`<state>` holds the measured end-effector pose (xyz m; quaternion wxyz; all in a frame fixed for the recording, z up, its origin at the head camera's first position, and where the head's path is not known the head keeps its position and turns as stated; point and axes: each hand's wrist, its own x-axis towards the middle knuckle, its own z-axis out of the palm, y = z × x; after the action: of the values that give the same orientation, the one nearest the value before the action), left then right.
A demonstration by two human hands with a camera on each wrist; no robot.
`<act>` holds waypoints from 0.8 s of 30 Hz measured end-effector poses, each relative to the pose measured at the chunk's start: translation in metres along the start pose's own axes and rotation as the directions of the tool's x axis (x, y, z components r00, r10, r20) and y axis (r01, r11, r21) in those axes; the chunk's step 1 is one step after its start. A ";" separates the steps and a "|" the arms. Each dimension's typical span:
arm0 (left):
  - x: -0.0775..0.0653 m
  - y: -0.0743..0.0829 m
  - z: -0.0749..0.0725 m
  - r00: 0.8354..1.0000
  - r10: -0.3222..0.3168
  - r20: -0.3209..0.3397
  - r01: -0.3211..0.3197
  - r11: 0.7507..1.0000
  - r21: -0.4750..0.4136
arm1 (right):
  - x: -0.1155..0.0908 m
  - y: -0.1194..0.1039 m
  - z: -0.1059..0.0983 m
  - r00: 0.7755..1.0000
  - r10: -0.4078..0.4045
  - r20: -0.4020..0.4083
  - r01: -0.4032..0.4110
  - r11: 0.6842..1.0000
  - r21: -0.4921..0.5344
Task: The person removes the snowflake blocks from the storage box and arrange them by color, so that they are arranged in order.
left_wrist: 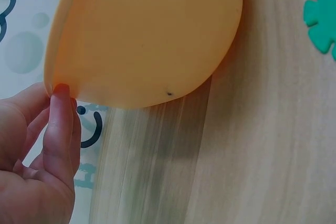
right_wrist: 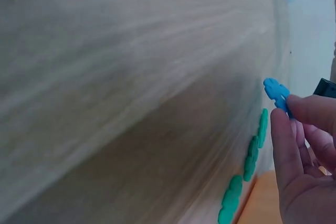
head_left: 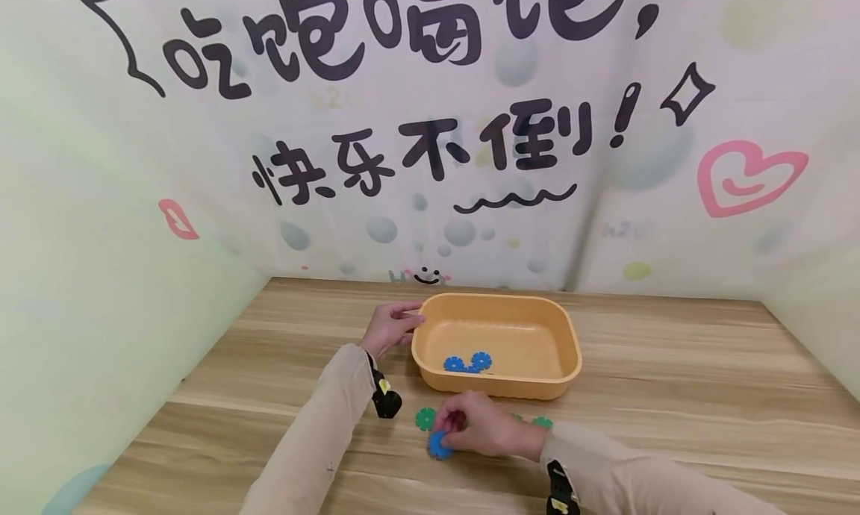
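My left hand [head_left: 390, 327] pinches the left rim of an orange plastic basin [head_left: 497, 384], as the left wrist view also shows. A few blue snowflake discs [head_left: 454, 363] lie inside the basin near its front wall. In front of the basin, my right hand [head_left: 485, 427] holds a blue snowflake disc [head_left: 439, 446] between thumb and fingers, apart from the table in the right wrist view. Green snowflake discs [head_left: 425, 419] lie on the table between the basin and my right hand, which partly hides some of them.
The basin stands on a wood-grain table [head_left: 672, 381]. Behind it hangs a pale printed cloth [head_left: 416, 224] with dark lettering, along the table's back edge. Dark bands with cameras [head_left: 386, 399] sit on both wrists.
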<state>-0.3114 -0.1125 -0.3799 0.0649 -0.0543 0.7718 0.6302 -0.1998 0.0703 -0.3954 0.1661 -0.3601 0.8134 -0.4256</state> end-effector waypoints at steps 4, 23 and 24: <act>0.000 0.000 0.000 1.000 -0.005 -0.002 0.005 1.000 -0.004 | 0.004 0.000 0.004 1.000 0.004 -0.031 -0.006 0.999 -0.039; 0.000 0.000 0.000 1.000 0.007 0.006 -0.007 1.000 0.002 | 0.012 -0.003 0.015 0.999 0.034 -0.035 -0.038 0.994 -0.106; 0.000 0.000 0.000 1.000 0.006 0.006 -0.006 1.000 0.002 | 0.012 -0.003 0.016 0.999 0.037 -0.037 -0.041 0.993 -0.113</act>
<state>-0.3111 -0.1127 -0.3796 0.0654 -0.0499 0.7723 0.6300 -0.1980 0.0515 -0.4018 0.1396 -0.3456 0.8458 -0.3816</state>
